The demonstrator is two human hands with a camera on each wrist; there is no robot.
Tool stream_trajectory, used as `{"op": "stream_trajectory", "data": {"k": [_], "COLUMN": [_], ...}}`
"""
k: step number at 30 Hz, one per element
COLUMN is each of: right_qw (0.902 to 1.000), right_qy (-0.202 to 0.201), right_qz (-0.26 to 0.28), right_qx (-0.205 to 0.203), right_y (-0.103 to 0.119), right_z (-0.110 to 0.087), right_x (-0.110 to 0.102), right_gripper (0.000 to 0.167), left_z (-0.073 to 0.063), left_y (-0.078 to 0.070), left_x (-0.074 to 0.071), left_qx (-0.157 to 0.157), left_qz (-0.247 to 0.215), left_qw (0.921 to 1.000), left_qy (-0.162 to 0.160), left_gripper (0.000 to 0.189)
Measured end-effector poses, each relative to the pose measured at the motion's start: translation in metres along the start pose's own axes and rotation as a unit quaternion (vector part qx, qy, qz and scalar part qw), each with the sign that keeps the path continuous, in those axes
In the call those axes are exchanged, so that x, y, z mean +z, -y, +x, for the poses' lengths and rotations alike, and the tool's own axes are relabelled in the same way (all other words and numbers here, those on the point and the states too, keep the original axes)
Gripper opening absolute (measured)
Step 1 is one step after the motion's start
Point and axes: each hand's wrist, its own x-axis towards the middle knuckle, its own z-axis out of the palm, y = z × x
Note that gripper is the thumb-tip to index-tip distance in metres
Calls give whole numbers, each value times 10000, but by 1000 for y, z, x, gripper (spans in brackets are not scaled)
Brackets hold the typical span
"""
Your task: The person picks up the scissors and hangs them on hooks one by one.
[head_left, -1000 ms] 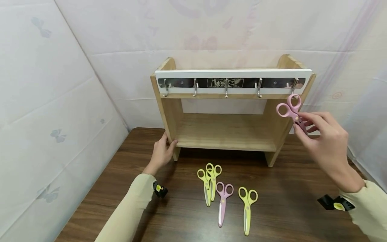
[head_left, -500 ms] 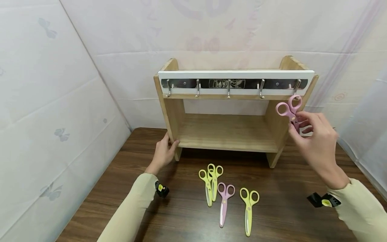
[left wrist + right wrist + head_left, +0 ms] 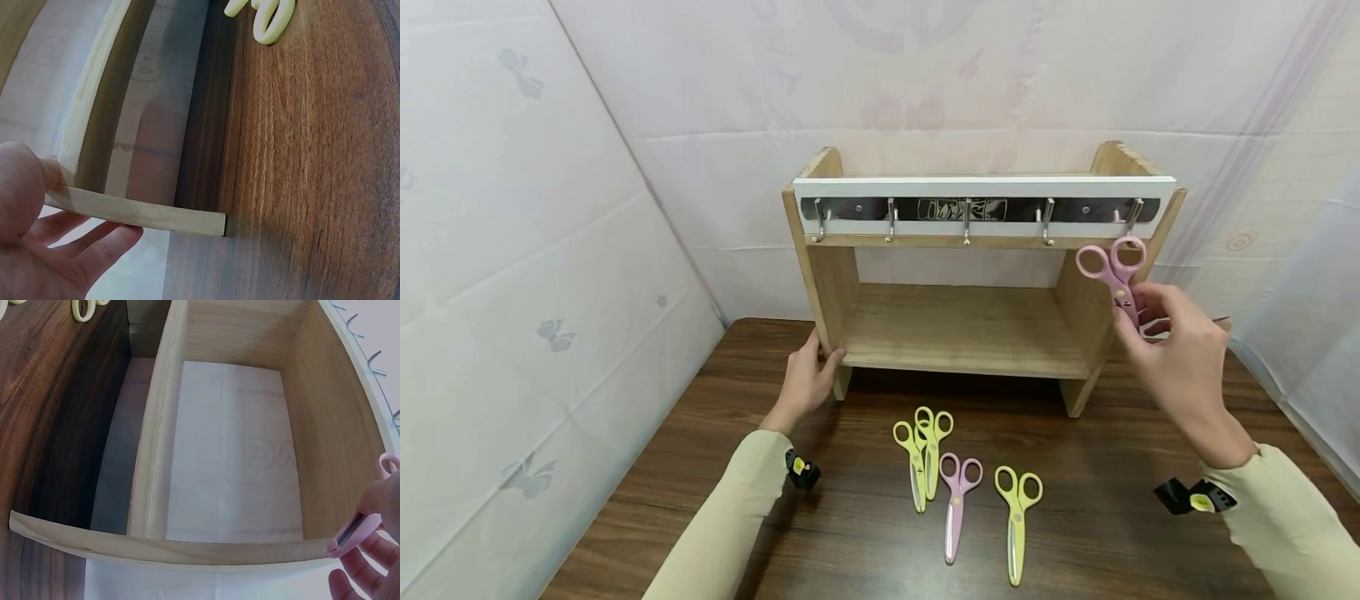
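Note:
My left hand (image 3: 805,379) grips the lower left side panel of a wooden shelf (image 3: 962,367); the left wrist view shows its thumb inside and fingers outside the panel (image 3: 137,209). With its thumb and fingers my right hand (image 3: 1183,358) pinches pink scissors (image 3: 1121,294) by the blades, handle loops upward. One loop overlaps the lower end of the rightmost hook (image 3: 1135,217) in the head view; whether they touch, I cannot tell. The right wrist view has the scissors' blade end (image 3: 357,536) beside the right side panel (image 3: 250,551).
A white rail (image 3: 880,184) with several metal hooks crosses the shelf's upper front. On the dark wood table (image 3: 850,533) before it lie three yellow scissors (image 3: 1017,521), two of them overlapping, and one more pair of pink scissors (image 3: 954,508). White patterned sheets (image 3: 737,192) stand behind and beside.
My right hand has moved left with the pink scissors, bringing the loops close to the rightmost hook. The left hand keeps its grip on the shelf; the view has shifted slightly.

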Motion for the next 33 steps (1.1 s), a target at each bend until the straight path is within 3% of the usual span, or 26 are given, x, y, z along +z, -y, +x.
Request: {"op": "stream_trajectory", "data": {"k": [16, 33], "right_qw": [9992, 9989], "right_qy": [352, 448], "right_qz": [14, 3], "right_qx": [178, 161], "right_y": [-1, -4], "right_z": [-13, -16], "right_x": [2, 3], "right_gripper": [18, 20], "left_z": [-1, -1], "left_y": [-2, -3], "left_x": [-1, 0], "left_qx": [-60, -67], "left_qz": [-37, -32], "left_qw": [10000, 10000], "left_qy": [18, -5], "left_gripper": [49, 49]}}
